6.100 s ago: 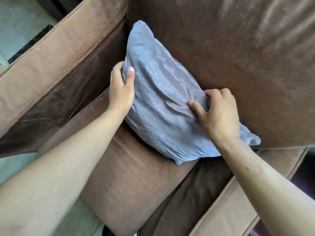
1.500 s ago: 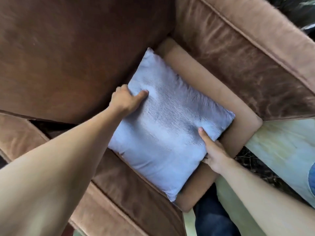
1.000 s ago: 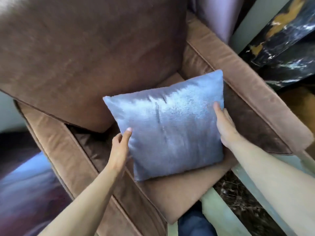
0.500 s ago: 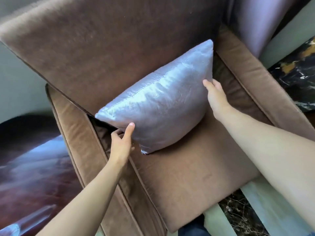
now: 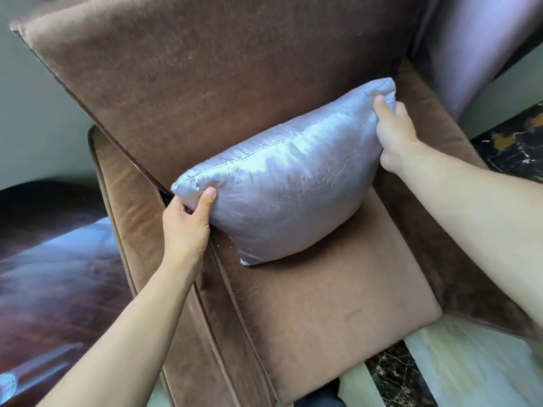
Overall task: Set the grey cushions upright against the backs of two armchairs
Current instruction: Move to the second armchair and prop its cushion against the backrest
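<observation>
A shiny grey cushion stands on its lower edge on the seat of a brown armchair, leaning back against the chair's back. My left hand grips the cushion's upper left corner, thumb on the front face. My right hand pinches the upper right corner near the right armrest. Only this one armchair and one cushion are in view.
The chair's left armrest and right armrest flank the seat. A dark glossy wooden surface lies to the left. A mauve curtain hangs behind at the upper right. Pale and dark marble floor shows at the lower right.
The cushion has gone from flat on the seat to upright against the chair back. Both hands have shifted up to its top corners.
</observation>
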